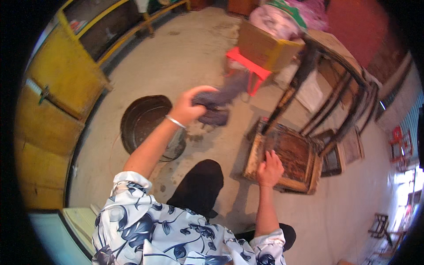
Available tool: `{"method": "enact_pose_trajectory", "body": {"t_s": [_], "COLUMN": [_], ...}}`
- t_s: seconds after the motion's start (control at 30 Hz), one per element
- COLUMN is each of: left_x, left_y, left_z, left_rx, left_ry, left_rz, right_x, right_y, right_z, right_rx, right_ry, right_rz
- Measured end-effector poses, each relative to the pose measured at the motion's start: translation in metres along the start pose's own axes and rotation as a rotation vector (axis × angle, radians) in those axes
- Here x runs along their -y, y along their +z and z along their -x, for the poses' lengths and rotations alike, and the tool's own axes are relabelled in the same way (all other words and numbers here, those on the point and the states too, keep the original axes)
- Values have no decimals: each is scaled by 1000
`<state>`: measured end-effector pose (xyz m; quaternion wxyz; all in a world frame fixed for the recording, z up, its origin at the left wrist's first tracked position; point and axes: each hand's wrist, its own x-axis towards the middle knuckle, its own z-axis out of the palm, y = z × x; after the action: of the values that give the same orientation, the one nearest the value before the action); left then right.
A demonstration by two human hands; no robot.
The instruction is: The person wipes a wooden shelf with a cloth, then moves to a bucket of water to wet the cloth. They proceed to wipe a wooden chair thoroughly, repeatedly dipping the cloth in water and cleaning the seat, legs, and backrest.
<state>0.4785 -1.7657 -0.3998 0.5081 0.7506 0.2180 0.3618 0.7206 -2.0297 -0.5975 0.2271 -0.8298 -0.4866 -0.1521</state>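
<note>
My left hand, with a silver bangle at the wrist, grips a dark, wet-looking cloth. The cloth is motion-blurred and hangs beyond the fingers. Below and left of that hand a dark oval basin sits on the concrete floor, partly hidden by my forearm. On the right stands an old wooden chair with worn brown paint and a tall curved back. My right hand is at the near edge of its seat, fingers apart and holding nothing. Whether it touches the wood I cannot tell.
Beyond the chair, a cardboard box of bundled fabric rests on a red plastic stool. Yellow wooden cabinets line the left side. Another wooden seat stands behind the chair. Damp spots mark the floor near my knees.
</note>
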Motion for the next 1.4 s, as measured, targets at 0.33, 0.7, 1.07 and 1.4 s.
{"method": "enact_pose_trajectory", "body": {"t_s": [0.33,0.7,1.07,1.4], "left_x": [199,286,228,96], "left_y": [-150,-112,-157,-162], "left_z": [134,172,145,100], "left_rx": [-547,675,-279,-533], "left_ry": [-479,-862,-819,-327], "left_rz": [-749,-1046,-442,642], "right_x": [-24,-14,-16,-22], "right_y": [2,5,1,1], "right_z": [-7,-11,-12,-10], "right_rx": [57,58,76,72], "right_ry": [-2,-32,-12,-7], "right_rz": [37,5,-12,-56]}}
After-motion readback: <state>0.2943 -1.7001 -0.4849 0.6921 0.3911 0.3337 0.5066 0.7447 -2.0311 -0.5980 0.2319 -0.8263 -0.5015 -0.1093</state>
